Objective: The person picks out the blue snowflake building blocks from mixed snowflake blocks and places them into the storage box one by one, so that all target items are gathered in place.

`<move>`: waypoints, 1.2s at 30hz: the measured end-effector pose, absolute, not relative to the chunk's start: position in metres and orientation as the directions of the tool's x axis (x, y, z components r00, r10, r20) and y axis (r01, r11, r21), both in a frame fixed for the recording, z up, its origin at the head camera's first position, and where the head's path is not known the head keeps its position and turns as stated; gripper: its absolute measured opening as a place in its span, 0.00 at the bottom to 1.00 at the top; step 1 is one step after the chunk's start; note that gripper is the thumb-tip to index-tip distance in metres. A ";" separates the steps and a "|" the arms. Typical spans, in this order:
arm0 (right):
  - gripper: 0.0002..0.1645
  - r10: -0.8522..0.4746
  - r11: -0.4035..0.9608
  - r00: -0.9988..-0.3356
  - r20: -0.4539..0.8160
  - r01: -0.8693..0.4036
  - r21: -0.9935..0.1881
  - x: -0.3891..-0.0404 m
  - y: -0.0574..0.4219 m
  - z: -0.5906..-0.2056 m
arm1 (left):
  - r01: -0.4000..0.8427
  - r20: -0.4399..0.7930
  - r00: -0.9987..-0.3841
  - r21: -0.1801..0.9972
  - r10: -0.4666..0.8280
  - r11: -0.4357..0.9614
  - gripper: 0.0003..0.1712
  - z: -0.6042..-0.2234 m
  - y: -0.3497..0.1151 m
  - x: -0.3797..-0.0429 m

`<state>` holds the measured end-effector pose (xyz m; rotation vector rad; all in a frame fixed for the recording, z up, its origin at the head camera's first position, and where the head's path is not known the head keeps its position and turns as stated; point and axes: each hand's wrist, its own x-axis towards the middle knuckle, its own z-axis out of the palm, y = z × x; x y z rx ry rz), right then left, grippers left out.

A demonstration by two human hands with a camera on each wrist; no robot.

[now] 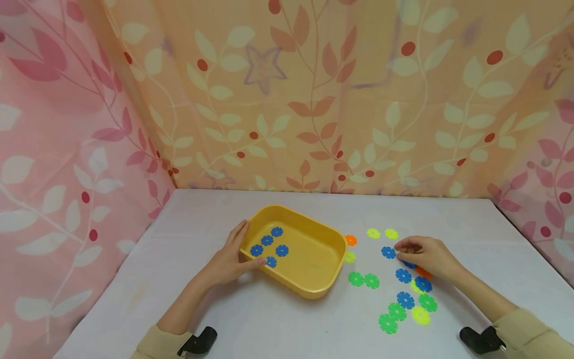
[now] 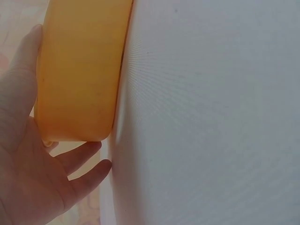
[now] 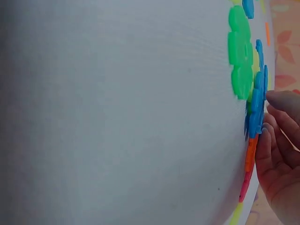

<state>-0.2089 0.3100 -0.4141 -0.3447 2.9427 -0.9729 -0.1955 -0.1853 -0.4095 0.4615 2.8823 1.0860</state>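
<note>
Can see blue disc [image 1: 388, 253] just left of right grip [image 1: 428, 255], half-curled, can't tell if pinching it or merely touching, between right edge of table [image 1: 484, 239] and yellow tray [image 1: 309, 244] pinched in left grip [image 1: 226, 263].

Head view forward-down; wrist views close, perhaps sideways; head, left share tray [image 1: 309, 254].

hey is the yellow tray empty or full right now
Partly filled: five blue discs lie in the tray, much of its floor bare.
</note>
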 end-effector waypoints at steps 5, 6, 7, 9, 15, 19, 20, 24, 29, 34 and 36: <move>0.16 -0.231 0.782 -0.972 0.035 -0.207 -0.588 -0.213 0.310 -0.415 | 0.260 0.075 -0.957 0.649 0.280 0.715 0.65 -0.410 -0.185 -0.196; 0.16 -0.232 0.781 -0.972 0.033 -0.207 -0.589 -0.213 0.310 -0.415 | 0.260 0.076 -0.957 0.648 0.279 0.716 0.65 -0.410 -0.185 -0.196; 0.16 -0.232 0.781 -0.972 0.033 -0.207 -0.589 -0.213 0.310 -0.415 | 0.260 0.075 -0.957 0.648 0.279 0.716 0.65 -0.410 -0.185 -0.196; 0.15 -0.231 0.783 -0.972 0.032 -0.205 -0.586 -0.214 0.310 -0.415 | 0.257 0.073 -0.958 0.650 0.279 0.715 0.65 -0.410 -0.185 -0.196; 0.14 -0.228 0.786 -0.973 0.032 -0.204 -0.584 -0.214 0.308 -0.415 | 0.254 0.070 -0.958 0.654 0.278 0.713 0.65 -0.409 -0.185 -0.195; 0.13 -0.225 0.783 -0.974 0.036 -0.203 -0.588 -0.214 0.307 -0.415 | 0.254 0.068 -0.958 0.653 0.279 0.713 0.65 -0.409 -0.185 -0.195; 0.13 -0.224 0.784 -0.974 0.038 -0.203 -0.587 -0.214 0.307 -0.415 | 0.255 0.069 -0.958 0.654 0.279 0.712 0.65 -0.409 -0.185 -0.195; 0.12 -0.224 0.790 -0.973 0.051 -0.212 -0.575 -0.213 0.305 -0.415 | 0.257 0.071 -0.957 0.657 0.282 0.709 0.65 -0.408 -0.185 -0.195; 0.12 -0.226 0.803 -0.971 0.079 -0.231 -0.549 -0.212 0.305 -0.416 | 0.265 0.078 -0.956 0.652 0.284 0.710 0.65 -0.408 -0.185 -0.195; 0.12 -0.230 0.805 -0.967 0.113 -0.254 -0.535 -0.212 0.305 -0.417 | 0.269 0.084 -0.955 0.653 0.286 0.708 0.65 -0.408 -0.185 -0.195; 0.13 -0.230 0.804 -0.965 0.125 -0.261 -0.534 -0.212 0.304 -0.416 | 0.270 0.085 -0.954 0.656 0.287 0.705 0.65 -0.408 -0.185 -0.195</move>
